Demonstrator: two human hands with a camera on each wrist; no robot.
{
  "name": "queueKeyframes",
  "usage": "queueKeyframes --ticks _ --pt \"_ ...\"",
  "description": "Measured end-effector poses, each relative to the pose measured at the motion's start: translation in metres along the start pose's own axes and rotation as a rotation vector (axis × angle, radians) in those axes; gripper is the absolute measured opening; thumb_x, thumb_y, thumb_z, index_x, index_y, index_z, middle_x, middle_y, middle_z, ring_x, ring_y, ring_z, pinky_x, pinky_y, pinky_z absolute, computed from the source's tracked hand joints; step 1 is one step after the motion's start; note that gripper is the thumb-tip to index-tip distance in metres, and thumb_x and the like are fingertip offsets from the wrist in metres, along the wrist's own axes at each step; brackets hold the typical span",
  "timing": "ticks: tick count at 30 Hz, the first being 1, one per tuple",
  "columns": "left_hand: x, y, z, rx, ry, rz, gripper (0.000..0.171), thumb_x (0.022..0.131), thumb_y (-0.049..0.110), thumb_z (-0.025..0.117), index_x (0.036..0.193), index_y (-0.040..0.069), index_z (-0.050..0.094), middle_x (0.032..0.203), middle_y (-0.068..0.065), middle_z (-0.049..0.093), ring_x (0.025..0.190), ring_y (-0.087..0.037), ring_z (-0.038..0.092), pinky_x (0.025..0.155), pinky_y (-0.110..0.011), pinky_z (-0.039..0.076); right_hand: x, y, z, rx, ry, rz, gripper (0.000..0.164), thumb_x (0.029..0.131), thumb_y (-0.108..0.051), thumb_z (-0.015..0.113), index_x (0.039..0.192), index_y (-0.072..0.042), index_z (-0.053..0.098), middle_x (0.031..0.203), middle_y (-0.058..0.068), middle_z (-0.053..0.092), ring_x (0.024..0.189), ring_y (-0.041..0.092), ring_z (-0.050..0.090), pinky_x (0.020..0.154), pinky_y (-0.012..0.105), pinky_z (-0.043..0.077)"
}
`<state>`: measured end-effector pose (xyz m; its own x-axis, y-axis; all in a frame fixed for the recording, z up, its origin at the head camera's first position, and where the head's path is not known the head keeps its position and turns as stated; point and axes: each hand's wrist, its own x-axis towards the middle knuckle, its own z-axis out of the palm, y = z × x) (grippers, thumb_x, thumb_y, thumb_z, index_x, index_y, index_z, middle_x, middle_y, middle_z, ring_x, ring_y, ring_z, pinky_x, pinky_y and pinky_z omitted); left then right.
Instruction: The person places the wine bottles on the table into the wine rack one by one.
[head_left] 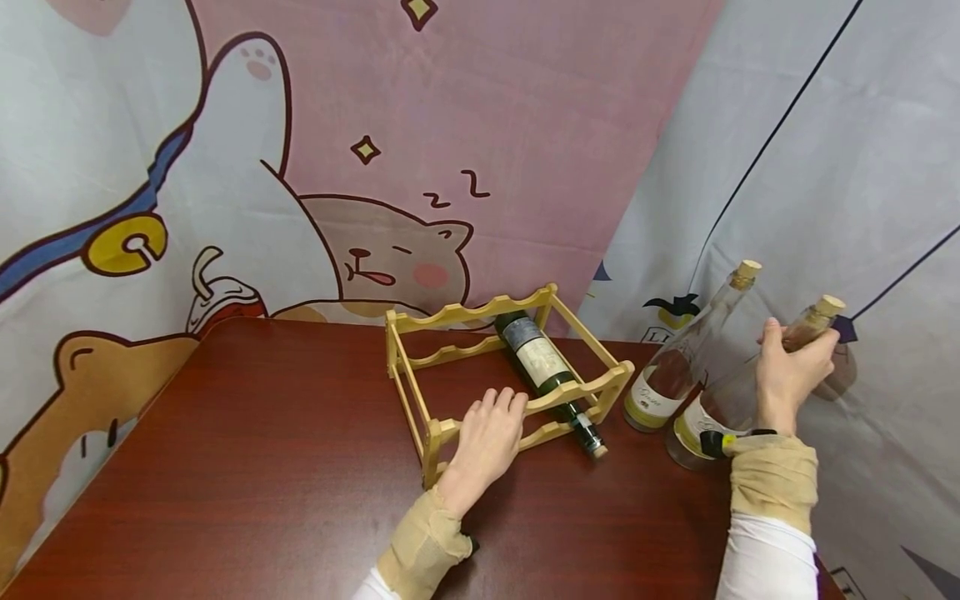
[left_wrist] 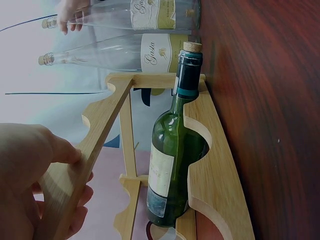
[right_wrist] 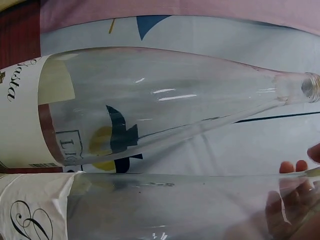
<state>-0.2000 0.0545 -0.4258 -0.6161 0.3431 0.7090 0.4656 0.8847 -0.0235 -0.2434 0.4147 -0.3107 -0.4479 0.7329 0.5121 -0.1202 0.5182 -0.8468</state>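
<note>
My left hand (head_left: 491,433) grips the front top rail of a wooden wine rack (head_left: 468,314), thumb on one side and fingers curled under it in the left wrist view. A green wine bottle (left_wrist: 167,150) with a cream label lies on the rack's lower level, its corked neck pointing toward me. My right hand (head_left: 795,371) holds a clear corked glass bottle (head_left: 708,421) by the neck; this bottle stands at the table's right side. Just left of it stands a second clear bottle (head_left: 667,379), also corked, with a white and yellow label.
The dark red wooden table (head_left: 247,467) carries the rack and bottles. Behind it hangs a cloth printed with cartoon animals (head_left: 405,258), close to the back edge and the right-hand bottles.
</note>
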Motion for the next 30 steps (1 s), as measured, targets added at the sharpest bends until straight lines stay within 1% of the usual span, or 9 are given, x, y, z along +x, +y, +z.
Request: queueKeyframes --ticks 4,7,11,14,16,18,25,28,30 --pt "0.001 0.000 -0.001 0.001 -0.006 -0.001 0.016 0.080 0.021 0.068 0.094 0.015 0.061 0.082 0.000 0.060 0.074 -0.019 0.057 0.055 -0.026 0.042 0.003 0.000 0.002 0.001 -0.005 -0.018 0.022 0.090 -0.026 0.058 0.088 -0.035 0.037 0.059 -0.022 0.044 0.053 -0.011 0.044 0.064 0.015 0.030" --pt "0.001 0.000 -0.002 -0.004 -0.010 -0.001 0.017 0.080 0.021 0.068 0.094 0.015 0.061 0.083 0.000 0.060 0.075 -0.019 0.057 0.055 -0.026 0.042 0.002 -0.003 0.002 -0.005 -0.009 -0.018 0.022 0.090 -0.023 0.056 0.087 -0.035 0.037 0.058 -0.023 0.044 0.050 -0.011 0.044 0.060 0.013 0.031" --pt "0.000 0.000 -0.001 -0.011 -0.008 0.002 0.016 0.081 0.021 0.068 0.094 0.015 0.061 0.083 0.000 0.060 0.074 -0.019 0.056 0.054 -0.026 0.041 -0.007 -0.017 0.001 0.020 0.019 -0.037 0.023 0.089 -0.016 0.053 0.084 -0.033 0.038 0.056 -0.021 0.043 0.046 -0.013 0.043 0.052 0.007 0.031" --pt "0.000 0.001 -0.001 -0.013 -0.005 0.004 0.016 0.081 0.021 0.067 0.094 0.015 0.061 0.082 0.000 0.060 0.074 -0.018 0.056 0.054 -0.026 0.041 -0.017 -0.031 0.000 0.059 0.048 -0.056 0.024 0.087 -0.011 0.051 0.082 -0.031 0.039 0.054 -0.021 0.043 0.044 -0.015 0.042 0.048 0.005 0.030" --pt "0.001 0.001 -0.001 -0.013 -0.005 0.001 0.016 0.081 0.021 0.067 0.094 0.015 0.061 0.082 0.000 0.060 0.074 -0.018 0.056 0.054 -0.026 0.041 -0.019 -0.035 -0.001 0.079 0.055 -0.057 0.023 0.086 -0.010 0.051 0.084 -0.029 0.040 0.055 -0.021 0.044 0.043 -0.015 0.042 0.046 0.005 0.030" --pt "0.001 0.001 -0.001 -0.014 -0.005 -0.001 0.016 0.081 0.021 0.068 0.094 0.015 0.061 0.083 0.000 0.060 0.074 -0.018 0.056 0.054 -0.026 0.041 -0.017 -0.031 0.000 0.073 0.061 -0.056 0.022 0.086 -0.009 0.050 0.087 -0.029 0.041 0.056 -0.022 0.045 0.043 -0.015 0.042 0.046 0.005 0.031" --pt "0.001 0.000 -0.002 -0.014 -0.012 -0.005 0.017 0.081 0.022 0.068 0.094 0.015 0.061 0.083 0.001 0.060 0.075 -0.019 0.057 0.055 -0.026 0.041 0.000 0.000 0.003 0.033 0.054 -0.073 0.017 0.088 -0.015 0.052 0.096 -0.028 0.044 0.062 -0.020 0.048 0.045 -0.013 0.046 0.049 0.004 0.037" --pt "0.000 0.000 -0.002 -0.014 -0.014 -0.006 0.016 0.081 0.022 0.067 0.094 0.015 0.061 0.083 0.001 0.060 0.075 -0.019 0.057 0.055 -0.026 0.041 0.002 0.002 0.002 0.044 0.051 -0.087 0.015 0.088 -0.015 0.052 0.098 -0.026 0.046 0.064 -0.018 0.048 0.045 -0.013 0.046 0.049 0.005 0.038" --pt "0.000 0.000 -0.002 -0.012 -0.014 -0.007 0.016 0.080 0.021 0.068 0.094 0.015 0.061 0.083 0.001 0.060 0.075 -0.019 0.057 0.055 -0.026 0.042 0.000 -0.003 0.001 0.032 0.056 -0.090 0.016 0.089 -0.016 0.052 0.100 -0.025 0.047 0.065 -0.019 0.048 0.046 -0.013 0.046 0.049 0.005 0.038"
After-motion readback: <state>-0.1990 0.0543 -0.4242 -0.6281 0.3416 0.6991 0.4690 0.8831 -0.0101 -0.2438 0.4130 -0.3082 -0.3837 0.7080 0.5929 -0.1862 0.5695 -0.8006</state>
